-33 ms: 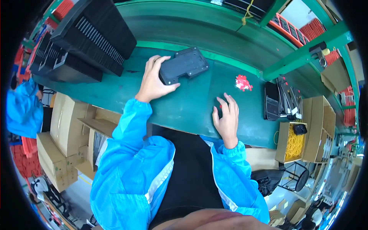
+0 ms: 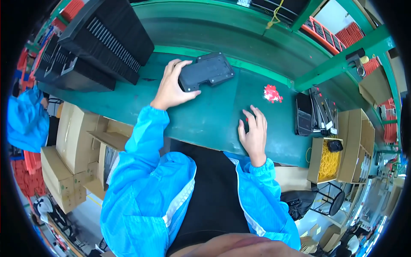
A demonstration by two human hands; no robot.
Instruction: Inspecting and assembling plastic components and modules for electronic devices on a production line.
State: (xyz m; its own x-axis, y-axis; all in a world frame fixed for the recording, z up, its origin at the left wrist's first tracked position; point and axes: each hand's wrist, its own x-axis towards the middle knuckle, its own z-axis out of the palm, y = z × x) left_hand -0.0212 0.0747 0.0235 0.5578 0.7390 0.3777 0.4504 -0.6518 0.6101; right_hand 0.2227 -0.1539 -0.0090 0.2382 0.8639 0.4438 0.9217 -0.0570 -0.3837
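My left hand (image 2: 170, 88) grips the end of a black rectangular plastic casing (image 2: 207, 70), fingers at its far edge and thumb at its near edge. The casing lies on the green table, with a notch in its near side and screw-like dots at its corners. Over the table to the right, my right hand (image 2: 253, 132) has its fingers apart and slightly bent. A tiny red part (image 2: 247, 120) shows between its thumb and fingers; whether it touches them I cannot tell. Farther off sits a small pile of red parts (image 2: 272, 94).
Tall stacks of black plastic parts (image 2: 109, 40) stand at the far left. On the right are flat black pieces (image 2: 303, 113) and a cardboard box of yellow cords (image 2: 328, 162). A green frame post (image 2: 338, 60) rises behind. Cardboard boxes (image 2: 72, 141) and another person's blue sleeve (image 2: 28, 120) are left.
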